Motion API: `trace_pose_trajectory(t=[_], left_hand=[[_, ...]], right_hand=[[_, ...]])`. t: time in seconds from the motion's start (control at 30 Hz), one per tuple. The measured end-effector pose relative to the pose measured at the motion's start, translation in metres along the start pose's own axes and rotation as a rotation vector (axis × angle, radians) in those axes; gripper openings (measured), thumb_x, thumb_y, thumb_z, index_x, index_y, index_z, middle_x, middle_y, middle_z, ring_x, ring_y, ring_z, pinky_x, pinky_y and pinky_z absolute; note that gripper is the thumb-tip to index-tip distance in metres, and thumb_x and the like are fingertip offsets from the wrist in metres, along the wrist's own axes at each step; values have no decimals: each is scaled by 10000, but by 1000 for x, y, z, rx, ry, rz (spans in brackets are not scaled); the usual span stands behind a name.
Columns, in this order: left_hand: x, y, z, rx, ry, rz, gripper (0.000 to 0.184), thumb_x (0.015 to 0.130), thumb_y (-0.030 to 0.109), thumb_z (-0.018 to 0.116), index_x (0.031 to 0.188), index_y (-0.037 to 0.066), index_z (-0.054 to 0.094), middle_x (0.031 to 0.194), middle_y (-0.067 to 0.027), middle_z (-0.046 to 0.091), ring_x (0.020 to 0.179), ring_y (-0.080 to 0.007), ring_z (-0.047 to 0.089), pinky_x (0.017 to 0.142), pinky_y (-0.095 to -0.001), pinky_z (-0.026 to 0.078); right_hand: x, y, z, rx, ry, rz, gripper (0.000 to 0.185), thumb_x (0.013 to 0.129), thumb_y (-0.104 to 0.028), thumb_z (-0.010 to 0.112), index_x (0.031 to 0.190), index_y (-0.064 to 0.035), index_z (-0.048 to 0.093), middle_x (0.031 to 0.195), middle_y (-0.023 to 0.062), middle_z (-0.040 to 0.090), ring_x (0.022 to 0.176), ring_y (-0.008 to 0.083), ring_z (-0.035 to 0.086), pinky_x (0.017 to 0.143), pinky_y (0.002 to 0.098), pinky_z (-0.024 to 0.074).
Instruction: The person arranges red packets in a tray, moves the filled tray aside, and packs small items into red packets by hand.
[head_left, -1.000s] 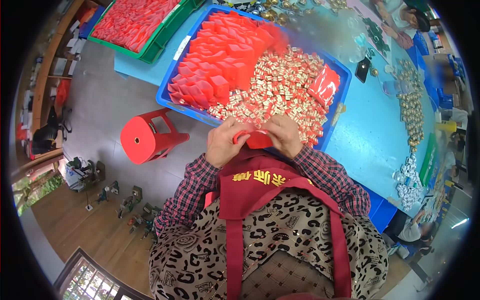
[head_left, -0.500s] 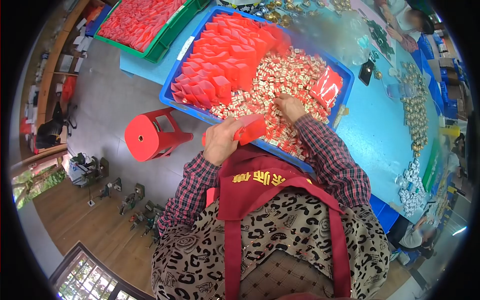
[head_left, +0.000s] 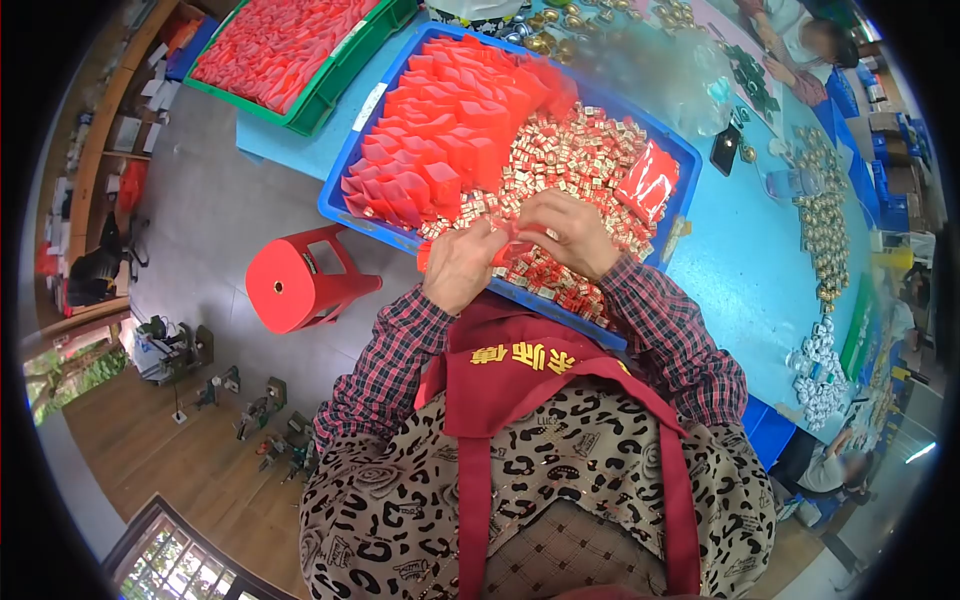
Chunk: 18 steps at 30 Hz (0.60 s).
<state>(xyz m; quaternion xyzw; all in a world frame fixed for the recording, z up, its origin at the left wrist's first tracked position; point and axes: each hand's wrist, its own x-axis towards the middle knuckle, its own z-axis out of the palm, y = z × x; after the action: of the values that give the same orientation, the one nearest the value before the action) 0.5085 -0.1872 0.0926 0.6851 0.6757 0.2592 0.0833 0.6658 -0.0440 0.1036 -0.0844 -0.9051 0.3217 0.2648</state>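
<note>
My left hand [head_left: 463,265] is closed on a red pouch [head_left: 508,240], over the near edge of a blue tray [head_left: 345,205]. Touching the pouch from the other side, my right hand [head_left: 567,232] has its fingers pressed together; what they hold is hidden. Under and beyond my hands lie many small red-and-cream pieces [head_left: 570,150]. Rows of red pouches [head_left: 440,110] fill the tray's left part. A shiny red packet [head_left: 650,180] rests on the pieces at the right.
A green crate [head_left: 320,95] of red pouches stands at the upper left. Left of the tray is a red stool [head_left: 283,285]. A phone [head_left: 726,148] and gold bells [head_left: 825,235] lie on the blue table [head_left: 735,260]. Other people sit at the right.
My right hand has gone from holding the pouch to the small pieces in the tray, then back to the pouch. My left hand has kept the pouch and shifted slightly.
</note>
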Motion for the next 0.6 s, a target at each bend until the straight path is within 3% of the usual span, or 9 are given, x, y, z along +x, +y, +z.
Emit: trace_pose_trajectory(t=[0.2,0.37,0.5,0.53,0.6], left_hand=[[-9,-15,2,37,6,24,376,702,68,641,1069,151,638,851,-61,590,640,-289,589,562,-367,471],[-26,-19,-9,-192,150,-84,326,751,4,640,1052,128,632,855,-39,597,636,-228,574,590,-321,472],[-63,-23,-13,-1086,232,-720,336,794,-48,619,1100,89,596,950,-68,617,696,-191,589,671,-298,497],[-72,-28,-11,-1085,241,-728,336,794,-48,619,1100,89,596,950,-68,617,696,-191,589,671,-298,497],[-98,-44,-6,-1437,269,-824,326,819,-44,612,1124,66,575,974,-87,611,735,-188,589,711,-303,504]], right_hand=[[18,-13,1,-105,88,-121,116,826,-163,681,915,-96,648,911,33,631,803,222,592,685,317,492],[18,-4,18,-136,-273,23,87,836,-154,661,897,-98,636,926,40,636,790,244,606,666,342,492],[38,-11,42,-203,-241,201,75,847,-153,635,884,-88,631,905,67,638,746,287,620,639,379,488],[42,-10,48,-198,-248,194,75,847,-153,635,884,-88,631,905,67,638,746,287,620,639,379,488],[52,-2,63,-184,-274,202,85,849,-156,628,883,-78,626,889,82,635,717,307,618,629,397,484]])
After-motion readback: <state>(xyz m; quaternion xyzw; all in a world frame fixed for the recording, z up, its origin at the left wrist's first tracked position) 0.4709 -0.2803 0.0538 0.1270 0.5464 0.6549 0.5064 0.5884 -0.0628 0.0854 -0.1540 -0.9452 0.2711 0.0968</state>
